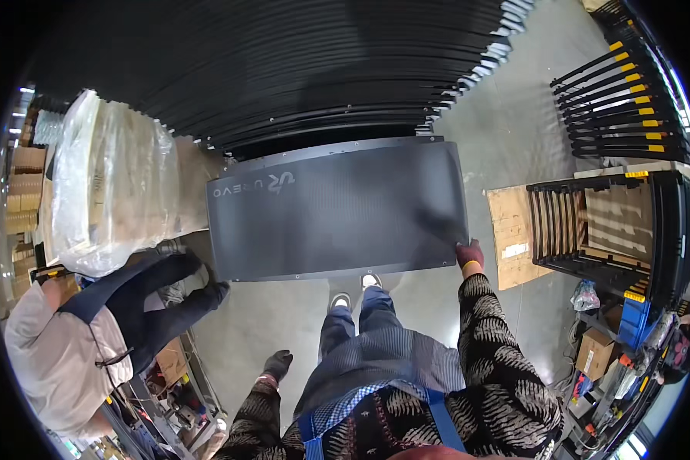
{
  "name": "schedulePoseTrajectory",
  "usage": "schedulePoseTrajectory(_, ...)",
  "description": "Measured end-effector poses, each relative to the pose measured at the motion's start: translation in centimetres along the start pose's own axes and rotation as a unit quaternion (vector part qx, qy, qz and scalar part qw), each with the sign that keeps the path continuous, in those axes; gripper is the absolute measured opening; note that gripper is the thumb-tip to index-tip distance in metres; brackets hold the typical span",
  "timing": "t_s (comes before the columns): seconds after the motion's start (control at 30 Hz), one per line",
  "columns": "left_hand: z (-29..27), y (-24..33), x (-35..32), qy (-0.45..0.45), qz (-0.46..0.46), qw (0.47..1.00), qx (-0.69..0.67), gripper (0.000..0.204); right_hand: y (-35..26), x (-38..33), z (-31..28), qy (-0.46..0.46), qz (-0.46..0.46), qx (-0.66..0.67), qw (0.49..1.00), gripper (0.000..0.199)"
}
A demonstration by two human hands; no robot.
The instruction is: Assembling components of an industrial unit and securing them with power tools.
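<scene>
My right hand (470, 254), in a dark red glove, is closed on the near right corner of a wide black board (337, 211). The board is rectangular, with a pale printed mark near its far left corner and small holes along its long edges. Its far edge lies against a large stack of thin black boards (284, 69). My left hand (277, 364), in a dark grey glove, hangs over the floor to the left of my legs, apart from the board. Its fingers are curled in, with nothing visible in them.
At the left, a co-worker (77, 345) in a light top bends beside a plastic-wrapped stack (115, 176). Black frames (613, 107) with yellow tags stand at the right, above a rack (613, 222) with cardboard. A cluttered shelf (613, 360) is at the lower right.
</scene>
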State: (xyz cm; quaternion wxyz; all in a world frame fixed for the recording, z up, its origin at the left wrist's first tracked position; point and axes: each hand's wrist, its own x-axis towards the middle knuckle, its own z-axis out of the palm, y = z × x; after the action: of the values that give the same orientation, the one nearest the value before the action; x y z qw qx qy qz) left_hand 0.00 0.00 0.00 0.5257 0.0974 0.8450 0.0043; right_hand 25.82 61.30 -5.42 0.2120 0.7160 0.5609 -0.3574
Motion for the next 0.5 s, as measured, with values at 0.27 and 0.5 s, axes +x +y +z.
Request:
schedulePoseTrajectory(0.27, -3.2, 3.8, 17.2, 0.048, 0.053, 0.991, -0.114, 0.036, -1.6, 3.7, 1.1, 0.102, -0.069, -0.034, 0.992, 0.048)
schedulePoseTrajectory(0.5, -3.5, 4.7, 22.7, 0.087, -0.160, 0.915, -0.360, 0.048, 7.0, -4.0, 7.3, 0.017, -0.102, 0.026, 0.994, 0.040)
